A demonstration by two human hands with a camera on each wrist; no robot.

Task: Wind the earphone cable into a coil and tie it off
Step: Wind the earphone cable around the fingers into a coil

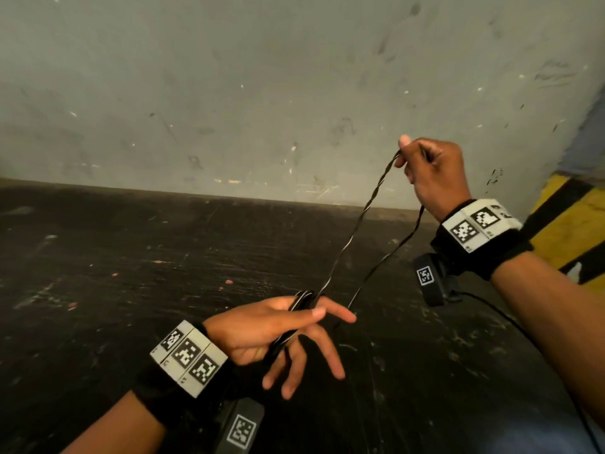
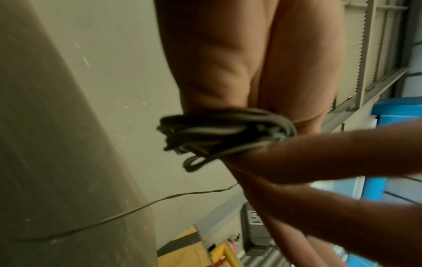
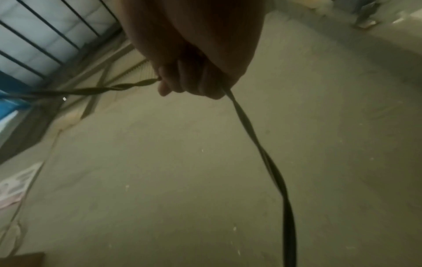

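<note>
The black earphone cable (image 1: 360,221) runs taut and twisted from my left hand (image 1: 314,309) up to my right hand (image 1: 401,155). Several turns of it form a coil (image 1: 302,301) around the left hand's fingers, and the thumb presses the coil against the index finger while the other fingers spread out straight. In the left wrist view the coil (image 2: 223,130) wraps the fingers, with one thin strand (image 2: 137,207) leading away. My right hand (image 3: 194,79) is raised at the upper right, its fingers curled, pinching the cable (image 3: 262,150). A loose length hangs from it back down toward the table.
A dark, scuffed table top (image 1: 163,257) lies under both hands and meets a grey wall (image 1: 262,93) behind. A yellow and black striped edge (image 1: 569,224) shows at the right. A thin black lead (image 1: 510,322) trails from the right wrist camera.
</note>
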